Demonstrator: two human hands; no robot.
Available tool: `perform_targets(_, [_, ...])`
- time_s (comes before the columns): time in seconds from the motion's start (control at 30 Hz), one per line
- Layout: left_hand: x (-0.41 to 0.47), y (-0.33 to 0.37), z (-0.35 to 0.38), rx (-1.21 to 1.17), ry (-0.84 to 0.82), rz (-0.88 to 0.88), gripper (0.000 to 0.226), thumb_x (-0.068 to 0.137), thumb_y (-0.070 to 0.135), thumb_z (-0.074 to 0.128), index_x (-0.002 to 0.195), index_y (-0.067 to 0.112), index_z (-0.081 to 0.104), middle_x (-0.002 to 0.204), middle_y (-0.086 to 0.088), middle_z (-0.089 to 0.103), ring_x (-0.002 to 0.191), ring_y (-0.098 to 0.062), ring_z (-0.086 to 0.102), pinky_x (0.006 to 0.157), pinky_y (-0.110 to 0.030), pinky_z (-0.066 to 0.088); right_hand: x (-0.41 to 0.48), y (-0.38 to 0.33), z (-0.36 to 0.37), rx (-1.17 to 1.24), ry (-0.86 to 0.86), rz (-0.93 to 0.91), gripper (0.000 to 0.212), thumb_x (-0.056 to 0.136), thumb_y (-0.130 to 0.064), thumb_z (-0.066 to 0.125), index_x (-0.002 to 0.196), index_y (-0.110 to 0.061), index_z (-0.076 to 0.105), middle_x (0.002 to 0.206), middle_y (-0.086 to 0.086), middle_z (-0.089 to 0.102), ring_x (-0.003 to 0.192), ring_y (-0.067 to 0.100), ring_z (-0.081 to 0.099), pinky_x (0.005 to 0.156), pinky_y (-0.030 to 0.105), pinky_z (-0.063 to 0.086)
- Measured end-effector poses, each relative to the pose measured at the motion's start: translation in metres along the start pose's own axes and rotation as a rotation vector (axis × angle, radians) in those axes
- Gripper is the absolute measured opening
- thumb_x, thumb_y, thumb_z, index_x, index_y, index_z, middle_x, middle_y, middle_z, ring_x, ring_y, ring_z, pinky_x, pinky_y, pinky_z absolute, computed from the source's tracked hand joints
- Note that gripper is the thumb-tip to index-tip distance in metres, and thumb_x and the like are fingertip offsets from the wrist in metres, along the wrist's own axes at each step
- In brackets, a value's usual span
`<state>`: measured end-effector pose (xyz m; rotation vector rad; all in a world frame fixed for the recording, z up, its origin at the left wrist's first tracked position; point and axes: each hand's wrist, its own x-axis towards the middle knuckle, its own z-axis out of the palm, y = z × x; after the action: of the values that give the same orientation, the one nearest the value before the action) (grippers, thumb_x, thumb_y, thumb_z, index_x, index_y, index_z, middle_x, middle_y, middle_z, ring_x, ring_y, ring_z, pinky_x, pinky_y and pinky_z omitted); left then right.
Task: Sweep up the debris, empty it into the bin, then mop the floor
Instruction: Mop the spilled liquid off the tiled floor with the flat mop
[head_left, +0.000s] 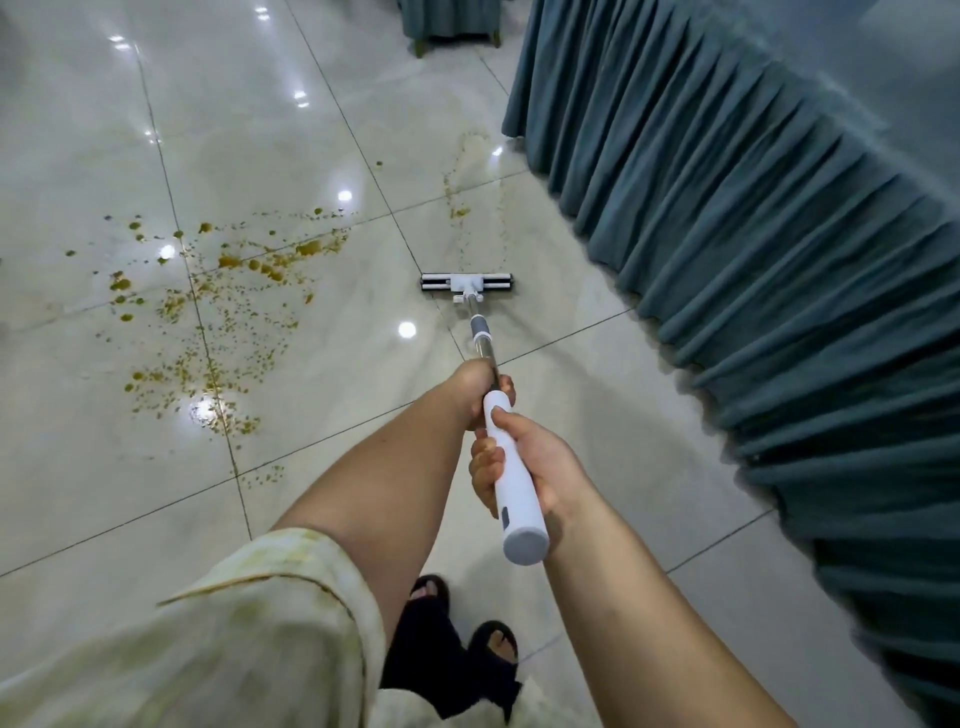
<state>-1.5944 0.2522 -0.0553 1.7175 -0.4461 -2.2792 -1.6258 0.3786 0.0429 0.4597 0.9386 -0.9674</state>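
A mop with a white grip and metal shaft (511, 467) runs forward from my hands. Its flat head (466, 283) lies on the glossy tile floor (322, 364) ahead of me. My left hand (475, 387) grips the shaft further down, where the metal meets the white grip. My right hand (524, 457) holds the white grip near its end. A wide yellow-brown spill (223, 312) of spots and streaks covers the tiles to the left of the mop head. A thinner trail of the same stain (460, 208) runs beyond the head.
A table with a pleated teal skirt (753, 234) lines the right side, close to the mop. A teal-covered chair (452, 26) stands at the far top. My sandalled feet (462, 634) are at the bottom. Ceiling lights glare on the tiles.
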Motion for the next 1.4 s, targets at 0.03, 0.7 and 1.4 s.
perform_targets(0.03, [0.009, 0.013, 0.006, -0.016, -0.006, 0.001, 0.019, 0.097, 0.025, 0.035, 0.086, 0.011, 0.04, 0.048, -0.001, 0.043, 0.034, -0.011, 0.039, 0.042, -0.013, 0.03, 0.006, -0.014, 0.006, -0.002, 0.002, -0.004, 0.016, 0.095, -0.026, 0.056, 0.1, -0.012, 0.049, 0.063, -0.001, 0.044, 0.034, 0.009, 0.042, 0.034, 0.013, 0.038])
perform_targets(0.7, [0.185, 0.332, 0.11, -0.513, -0.156, -0.057, 0.03, 0.099, 0.032, 0.048, 0.083, 0.008, 0.04, 0.066, -0.003, 0.04, 0.029, -0.013, 0.042, 0.034, -0.011, 0.037, 0.134, -0.335, 0.192, -0.155, 0.008, 0.129, 0.026, 0.092, -0.007, 0.048, 0.066, -0.009, 0.044, 0.047, 0.001, 0.041, 0.03, 0.009, 0.039, 0.03, 0.014, 0.035])
perform_targets(1.4, [0.441, 0.664, 0.287, -0.45, 0.008, 0.05, 0.037, 0.1, 0.04, 0.044, 0.079, 0.009, 0.039, 0.053, -0.002, 0.042, 0.028, -0.011, 0.037, 0.033, -0.01, 0.032, 0.327, -0.752, 0.301, -0.463, 0.041, 0.181, 0.032, 0.093, -0.037, 0.058, 0.077, -0.012, 0.046, 0.055, -0.001, 0.039, 0.033, 0.009, 0.039, 0.034, 0.013, 0.033])
